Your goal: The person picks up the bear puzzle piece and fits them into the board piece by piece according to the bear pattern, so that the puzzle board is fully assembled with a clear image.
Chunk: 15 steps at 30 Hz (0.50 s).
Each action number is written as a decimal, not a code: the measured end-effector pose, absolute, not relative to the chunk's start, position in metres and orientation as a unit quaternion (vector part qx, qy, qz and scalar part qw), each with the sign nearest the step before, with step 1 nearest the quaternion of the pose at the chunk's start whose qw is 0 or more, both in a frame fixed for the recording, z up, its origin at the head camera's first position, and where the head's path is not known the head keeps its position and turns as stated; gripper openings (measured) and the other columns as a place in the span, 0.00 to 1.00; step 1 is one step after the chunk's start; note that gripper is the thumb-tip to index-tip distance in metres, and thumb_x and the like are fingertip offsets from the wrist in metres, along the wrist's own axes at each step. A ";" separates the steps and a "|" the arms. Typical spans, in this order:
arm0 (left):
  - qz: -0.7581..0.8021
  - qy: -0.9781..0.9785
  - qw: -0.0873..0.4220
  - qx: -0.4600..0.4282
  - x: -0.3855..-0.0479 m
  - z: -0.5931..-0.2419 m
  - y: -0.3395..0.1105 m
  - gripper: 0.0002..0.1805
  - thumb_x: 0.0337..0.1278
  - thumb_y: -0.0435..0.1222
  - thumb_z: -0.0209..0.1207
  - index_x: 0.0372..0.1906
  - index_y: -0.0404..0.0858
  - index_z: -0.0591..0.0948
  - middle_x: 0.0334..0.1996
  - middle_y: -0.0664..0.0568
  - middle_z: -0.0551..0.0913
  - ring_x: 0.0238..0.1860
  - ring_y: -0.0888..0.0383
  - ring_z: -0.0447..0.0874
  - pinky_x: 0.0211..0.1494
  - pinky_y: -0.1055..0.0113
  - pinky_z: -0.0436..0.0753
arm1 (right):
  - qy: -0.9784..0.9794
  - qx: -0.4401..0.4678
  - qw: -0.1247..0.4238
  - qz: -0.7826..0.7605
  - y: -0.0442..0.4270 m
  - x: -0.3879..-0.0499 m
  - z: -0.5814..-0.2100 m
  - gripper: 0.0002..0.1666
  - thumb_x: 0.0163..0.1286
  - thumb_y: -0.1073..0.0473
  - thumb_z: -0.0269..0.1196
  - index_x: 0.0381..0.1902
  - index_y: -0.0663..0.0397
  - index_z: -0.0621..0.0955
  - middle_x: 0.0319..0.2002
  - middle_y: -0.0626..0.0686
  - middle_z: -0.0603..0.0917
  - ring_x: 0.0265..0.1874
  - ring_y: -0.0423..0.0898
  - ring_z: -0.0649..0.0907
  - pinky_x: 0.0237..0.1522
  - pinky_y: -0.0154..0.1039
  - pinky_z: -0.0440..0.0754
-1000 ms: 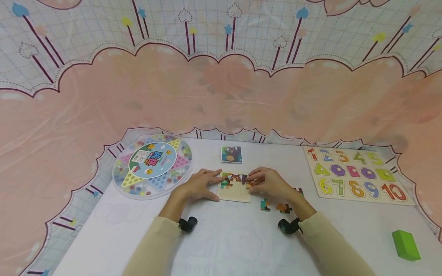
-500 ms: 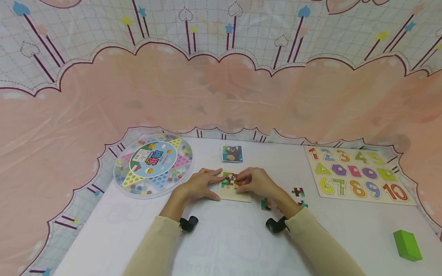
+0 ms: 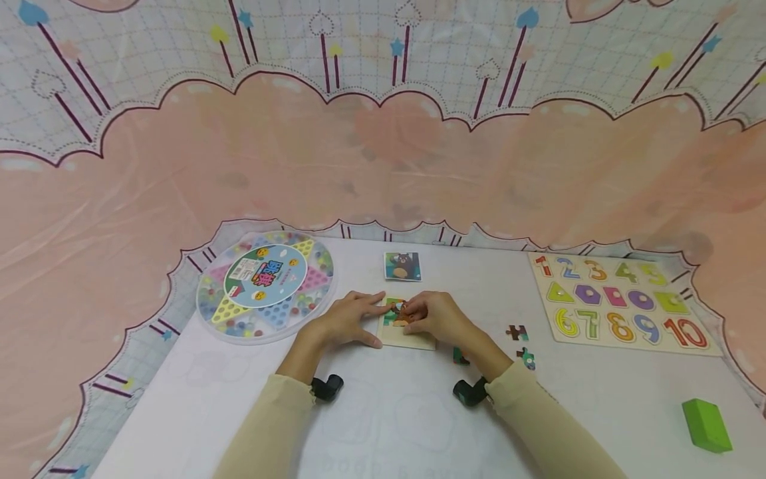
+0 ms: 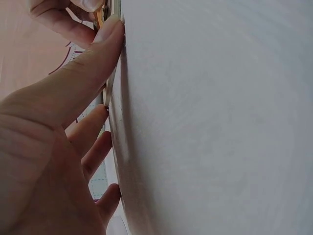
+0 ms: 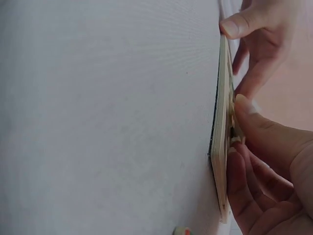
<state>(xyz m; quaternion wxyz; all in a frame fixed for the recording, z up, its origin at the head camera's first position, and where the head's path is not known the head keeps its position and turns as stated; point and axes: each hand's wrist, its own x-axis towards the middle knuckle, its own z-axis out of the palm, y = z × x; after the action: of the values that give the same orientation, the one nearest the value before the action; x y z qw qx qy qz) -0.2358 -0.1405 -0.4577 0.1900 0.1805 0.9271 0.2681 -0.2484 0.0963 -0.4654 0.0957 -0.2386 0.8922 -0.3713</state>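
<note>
A white printed cloth (image 3: 389,432) covers the table, its near edge cut off. On it lie a pale wooden number board (image 3: 625,303) and a round clear-plastic marble game (image 3: 265,286). The left hand (image 3: 342,322) rests, fingers spread, at the left edge of a square pale wooden puzzle tray (image 3: 408,340) in the middle. The right hand (image 3: 441,320) hides the tray's upper right and pinches a thin jigsaw piece (image 5: 239,133), its picture hard to make out. Nearby lie brown-and-green loose pieces (image 3: 517,332), one partly hidden by the right wrist.
</note>
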 end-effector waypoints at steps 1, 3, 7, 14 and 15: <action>0.267 0.927 0.191 0.179 -0.236 -0.457 -0.140 0.42 0.48 0.49 0.75 0.72 0.56 0.73 0.81 0.62 0.59 0.80 0.49 0.57 0.78 0.40 0.64 | 0.893 -0.240 0.095 -0.369 0.096 -0.248 -0.465 0.17 0.58 0.58 0.76 0.46 0.58 0.90 0.50 0.55 0.89 0.36 0.37 0.84 0.37 0.25 0.81; 0.268 0.927 0.193 0.176 -0.235 -0.457 -0.140 0.42 0.48 0.49 0.75 0.72 0.56 0.73 0.81 0.62 0.59 0.80 0.49 0.57 0.78 0.40 0.64 | 0.895 -0.238 0.094 -0.366 0.095 -0.247 -0.465 0.17 0.58 0.59 0.76 0.45 0.58 0.90 0.49 0.55 0.89 0.35 0.37 0.83 0.36 0.25 0.81; 0.266 0.928 0.194 0.177 -0.235 -0.457 -0.140 0.42 0.49 0.49 0.75 0.72 0.56 0.73 0.82 0.62 0.59 0.80 0.49 0.57 0.78 0.40 0.64 | 0.903 -0.228 0.090 -0.354 0.093 -0.247 -0.465 0.17 0.57 0.59 0.77 0.44 0.57 0.90 0.47 0.53 0.88 0.33 0.36 0.81 0.36 0.26 0.80; 0.262 0.927 0.194 0.183 -0.235 -0.457 -0.140 0.42 0.49 0.50 0.74 0.73 0.56 0.73 0.82 0.62 0.58 0.81 0.49 0.56 0.79 0.39 0.63 | 0.918 -0.213 0.084 -0.324 0.088 -0.246 -0.463 0.16 0.55 0.59 0.78 0.43 0.55 0.91 0.44 0.51 0.89 0.33 0.38 0.79 0.36 0.28 0.79; 0.261 0.928 0.193 0.184 -0.235 -0.457 -0.140 0.42 0.49 0.50 0.74 0.73 0.56 0.73 0.82 0.61 0.58 0.80 0.49 0.57 0.79 0.39 0.63 | 0.919 -0.211 0.084 -0.323 0.087 -0.246 -0.463 0.16 0.55 0.59 0.78 0.43 0.55 0.91 0.44 0.50 0.88 0.33 0.38 0.79 0.36 0.28 0.79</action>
<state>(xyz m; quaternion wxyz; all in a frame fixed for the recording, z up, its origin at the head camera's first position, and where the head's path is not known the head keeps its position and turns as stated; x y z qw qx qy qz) -0.2350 -0.1402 -0.4573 0.1926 0.1840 0.9278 0.2611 -0.2464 0.0873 -0.4628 0.0844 -0.2107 0.9188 -0.3229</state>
